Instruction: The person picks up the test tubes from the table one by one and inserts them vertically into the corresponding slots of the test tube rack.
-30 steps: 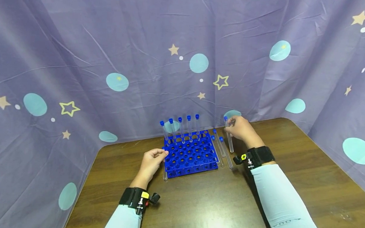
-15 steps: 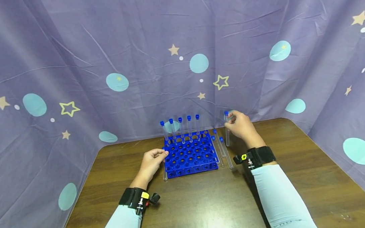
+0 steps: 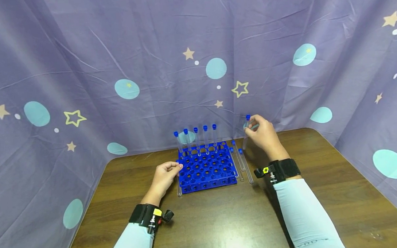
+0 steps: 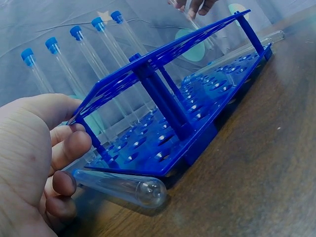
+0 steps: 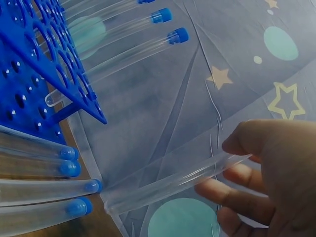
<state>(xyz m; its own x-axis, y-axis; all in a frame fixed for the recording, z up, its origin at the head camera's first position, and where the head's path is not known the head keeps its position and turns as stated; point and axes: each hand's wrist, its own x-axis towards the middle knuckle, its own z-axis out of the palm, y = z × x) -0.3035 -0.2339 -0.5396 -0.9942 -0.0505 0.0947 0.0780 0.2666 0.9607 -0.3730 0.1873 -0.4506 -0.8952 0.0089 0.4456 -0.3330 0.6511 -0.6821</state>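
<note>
My left hand (image 3: 165, 176) pinches the left edge of a blue test tube rack (image 3: 208, 181); in the left wrist view the thumb lies over the top plate (image 4: 116, 85) and a finger under it. My right hand (image 3: 263, 133) holds a clear test tube (image 3: 245, 141) with a blue cap between thumb and fingers, raised behind the rack's right side and slightly tilted. Its lower end points down toward the table's back edge. Several capped test tubes (image 3: 206, 138) stand in the rack's back row. The rack's other holes show no tubes.
Several capped tubes (image 3: 247, 169) lie on the wooden table (image 3: 218, 218) beside the rack's right side. Another tube (image 4: 123, 187) lies along its left side, below my left fingers. A purple patterned curtain (image 3: 163, 48) hangs behind the table.
My right hand has lifted the test tube up from beside the lying tubes, and its lower end has swung to the left. The left hand and the rack stay in place.
</note>
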